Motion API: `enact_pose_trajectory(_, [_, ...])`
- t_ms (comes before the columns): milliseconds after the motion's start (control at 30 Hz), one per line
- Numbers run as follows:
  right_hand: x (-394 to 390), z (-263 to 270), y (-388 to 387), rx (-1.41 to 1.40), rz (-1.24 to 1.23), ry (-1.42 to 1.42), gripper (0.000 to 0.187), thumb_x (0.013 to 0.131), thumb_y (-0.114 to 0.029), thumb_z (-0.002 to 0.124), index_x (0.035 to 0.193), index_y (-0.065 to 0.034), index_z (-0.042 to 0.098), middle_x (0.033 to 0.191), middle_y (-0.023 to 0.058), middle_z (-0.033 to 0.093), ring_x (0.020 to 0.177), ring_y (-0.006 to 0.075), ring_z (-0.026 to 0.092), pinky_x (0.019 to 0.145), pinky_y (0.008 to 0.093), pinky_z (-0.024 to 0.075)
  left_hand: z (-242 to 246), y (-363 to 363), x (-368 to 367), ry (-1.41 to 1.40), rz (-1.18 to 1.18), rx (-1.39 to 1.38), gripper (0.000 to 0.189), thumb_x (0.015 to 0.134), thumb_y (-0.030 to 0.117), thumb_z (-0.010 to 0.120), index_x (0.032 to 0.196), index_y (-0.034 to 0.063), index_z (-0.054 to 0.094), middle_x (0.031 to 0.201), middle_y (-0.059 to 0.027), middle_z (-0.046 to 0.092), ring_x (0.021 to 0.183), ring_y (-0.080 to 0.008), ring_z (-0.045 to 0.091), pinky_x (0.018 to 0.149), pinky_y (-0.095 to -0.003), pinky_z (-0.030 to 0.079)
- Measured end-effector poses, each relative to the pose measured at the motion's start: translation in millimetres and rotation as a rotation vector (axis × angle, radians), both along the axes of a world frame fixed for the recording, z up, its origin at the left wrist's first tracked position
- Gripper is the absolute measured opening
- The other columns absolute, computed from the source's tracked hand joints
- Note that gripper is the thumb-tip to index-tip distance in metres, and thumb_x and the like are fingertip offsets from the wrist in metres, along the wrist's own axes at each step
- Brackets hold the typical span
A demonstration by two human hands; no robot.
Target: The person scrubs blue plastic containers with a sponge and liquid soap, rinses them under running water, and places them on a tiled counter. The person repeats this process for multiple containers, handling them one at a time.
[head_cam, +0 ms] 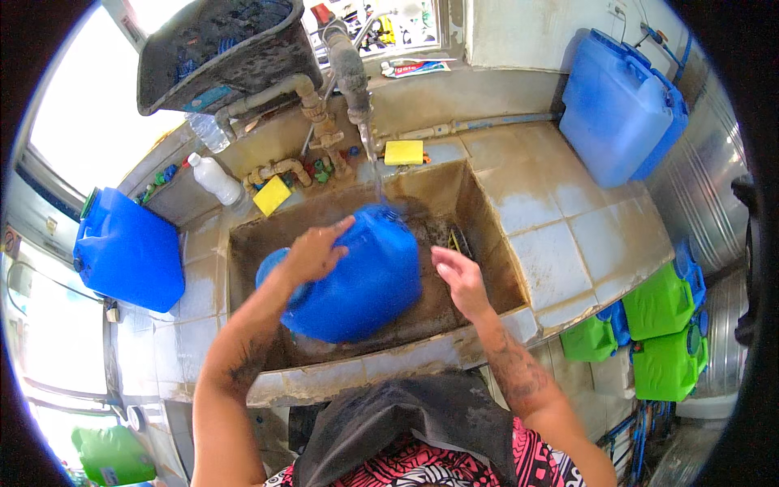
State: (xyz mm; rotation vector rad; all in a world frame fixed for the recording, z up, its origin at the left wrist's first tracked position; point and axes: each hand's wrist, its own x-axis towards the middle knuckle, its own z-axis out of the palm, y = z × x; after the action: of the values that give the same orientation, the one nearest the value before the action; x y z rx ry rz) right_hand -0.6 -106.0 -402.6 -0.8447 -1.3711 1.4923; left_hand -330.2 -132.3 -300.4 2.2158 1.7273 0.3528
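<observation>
A blue plastic jug (365,286) lies tilted in a stained sink basin (496,262). Water runs from a faucet (359,103) down onto the jug's upper end. My left hand (316,252) is at the jug's upper left side, fingers spread, the index finger extended over it. To the right of the jug, my right hand (461,277) hovers above the basin with its fingers loosely curled and apart, holding nothing. Behind that hand a dark object with a yellow edge (459,240) lies in the basin. Part of a lighter blue round shape (271,266) shows behind my left wrist.
Two yellow sponges (272,196) (403,153) lie on the back ledge, beside a white bottle (214,179). A blue jug (131,249) stands left; light blue jugs (614,115) stand right. A black bin (225,49) is at upper left, green jugs (660,304) at lower right.
</observation>
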Motion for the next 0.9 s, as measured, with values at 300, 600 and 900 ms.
enact_pose_trajectory(300, [124,-4,-34,-0.192,-0.308,-0.073,0.024,0.098,-0.005,0.058,0.118,0.0014,0.068,0.098,0.0060,0.070,0.088,0.0124,0.065,0.082,0.0277,0.0537,42,168,81,0.258,-0.224,-0.001,0.053,0.088,0.028,0.071,0.138,0.0137,0.059,0.114,-0.0229,0.070,0.105,-0.0388,0.069,0.091,-0.0500,0.054])
enact_pose_trajectory(600, [105,60,137,0.239,-0.232,0.048,0.022,0.097,-0.006,0.060,0.114,0.0004,0.071,0.098,0.0080,0.072,0.088,0.0138,0.064,0.079,0.0296,0.0522,24,112,145,0.255,-0.114,-0.137,0.040,0.093,0.032,0.066,0.129,0.0155,0.063,0.097,-0.0213,0.071,0.092,-0.0389,0.071,0.077,-0.0515,0.057])
enact_pose_trajectory(900, [-104,5,283,0.934,-0.045,-0.886,0.023,0.081,-0.016,0.073,0.103,-0.0092,0.074,0.120,0.0132,0.066,0.121,0.0323,0.058,0.102,0.0496,0.0440,17,-24,1,0.020,0.346,0.123,0.055,0.097,0.034,0.064,0.145,0.0084,0.053,0.109,-0.0272,0.069,0.096,-0.0442,0.068,0.091,-0.0470,0.054])
